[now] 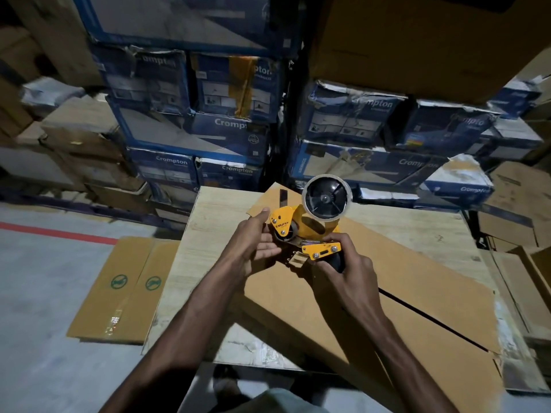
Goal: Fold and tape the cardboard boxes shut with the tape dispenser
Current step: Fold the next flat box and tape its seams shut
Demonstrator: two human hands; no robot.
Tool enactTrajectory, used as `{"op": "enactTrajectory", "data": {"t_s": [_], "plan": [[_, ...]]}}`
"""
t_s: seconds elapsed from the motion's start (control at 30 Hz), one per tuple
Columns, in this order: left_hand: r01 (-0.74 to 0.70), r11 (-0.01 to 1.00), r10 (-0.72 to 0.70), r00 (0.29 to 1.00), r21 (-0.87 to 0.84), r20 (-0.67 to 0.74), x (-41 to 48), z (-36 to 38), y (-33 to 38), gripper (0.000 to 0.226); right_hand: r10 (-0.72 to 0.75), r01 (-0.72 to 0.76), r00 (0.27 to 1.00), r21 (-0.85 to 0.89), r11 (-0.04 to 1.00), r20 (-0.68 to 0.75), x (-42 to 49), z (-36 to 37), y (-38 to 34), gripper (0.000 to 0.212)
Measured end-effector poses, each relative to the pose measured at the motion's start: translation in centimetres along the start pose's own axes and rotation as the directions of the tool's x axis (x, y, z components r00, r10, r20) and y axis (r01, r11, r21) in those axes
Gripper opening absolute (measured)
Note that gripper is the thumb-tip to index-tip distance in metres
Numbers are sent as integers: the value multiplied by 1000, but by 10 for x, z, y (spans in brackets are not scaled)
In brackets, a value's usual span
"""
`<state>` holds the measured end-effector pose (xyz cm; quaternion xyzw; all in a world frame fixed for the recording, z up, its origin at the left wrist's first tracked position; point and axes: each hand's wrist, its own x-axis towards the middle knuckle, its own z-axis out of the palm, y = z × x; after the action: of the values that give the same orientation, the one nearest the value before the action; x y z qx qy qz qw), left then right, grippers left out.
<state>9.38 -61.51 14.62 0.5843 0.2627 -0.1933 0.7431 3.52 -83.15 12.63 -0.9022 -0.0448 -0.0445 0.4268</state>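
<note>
Before Crompton boxes (190,135), right hand (353,272) grips tape dispenser (293,217), left hand (256,242) pinches it

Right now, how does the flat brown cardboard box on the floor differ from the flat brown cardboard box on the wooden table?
The flat brown cardboard box on the grey floor bears two round green logos and a shiny tape strip; the flat brown cardboard box on the wooden table shows neither. A dark slit crosses the table box; the floor box has only a fold line. Both are flattened brown cardboard.
</note>
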Motion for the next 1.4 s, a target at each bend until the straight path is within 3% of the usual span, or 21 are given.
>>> {"op": "enactTrajectory", "data": {"t_s": [0.17,0.37,0.5,0.8,1.0,1.4], "plan": [[187,940,-168,982,-285,88,-7,-4,-11,56,-4,5,1000,24,1000,-26,-1,1,6,46],[185,919,-172,983,-348,68,-5,-10,-17,27,27,-25,999,63,998,-31,-3,2,14,47],[307,857,-268,952,-413,151,-5,-19,-13,34,47,-45,999,79,996,-22,-2,2,16,48],[286,877,-247,958,-386,148,-5,-16,-9,53,-11,13,1000,69,998,-25,6,-4,24,53],[310,866,-265,950,-393,167,-2,-15,-10,33,-85,84,995,-36,996,-42,9,-8,25,53],[335,882,-282,939,-331,199,13,-32,-17,38,-190,184,981,-126,975,-37,15,-4,28,54]]}}
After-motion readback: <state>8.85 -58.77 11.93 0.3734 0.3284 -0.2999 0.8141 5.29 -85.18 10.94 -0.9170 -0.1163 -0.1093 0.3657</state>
